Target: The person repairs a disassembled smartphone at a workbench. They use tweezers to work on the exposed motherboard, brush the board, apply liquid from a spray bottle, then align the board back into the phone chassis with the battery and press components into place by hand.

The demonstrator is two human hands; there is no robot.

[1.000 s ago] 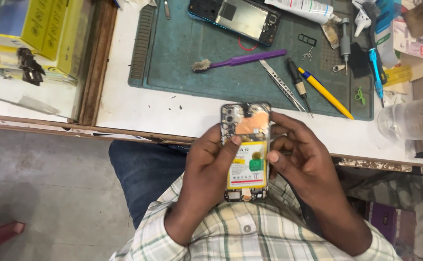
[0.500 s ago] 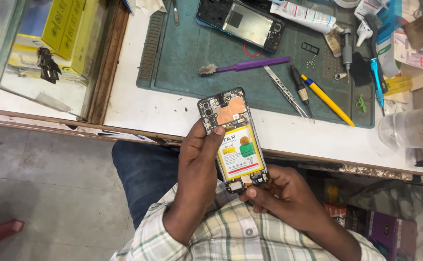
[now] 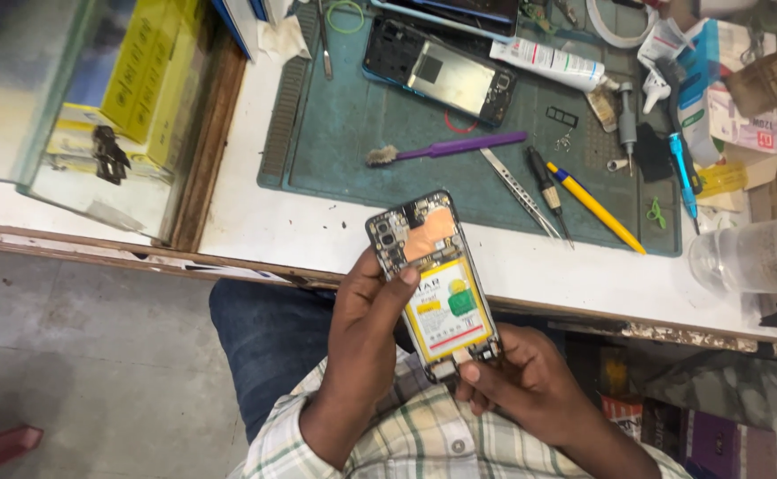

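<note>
My left hand (image 3: 364, 330) grips an opened phone (image 3: 430, 277) by its left edge, thumb resting on the yellow battery label. The phone's back is off, showing a copper patch near the camera block at the top. My right hand (image 3: 517, 383) is below it, fingertips pinching the phone's bottom end near the charging port. The phone is held tilted over my lap, just in front of the white workbench edge (image 3: 495, 293).
A teal work mat (image 3: 344, 124) holds a second opened phone (image 3: 442, 73), a purple brush (image 3: 446, 148), tweezers (image 3: 517, 191), a small screwdriver (image 3: 550, 193) and a yellow pen (image 3: 597, 208). A clear plastic container (image 3: 757, 257) stands at the right. Yellow boxes (image 3: 153, 75) lie under glass at the left.
My right hand dropped from the phone's right side to its bottom end. The phone tilted slightly leftward at the top and the view shifted closer.
</note>
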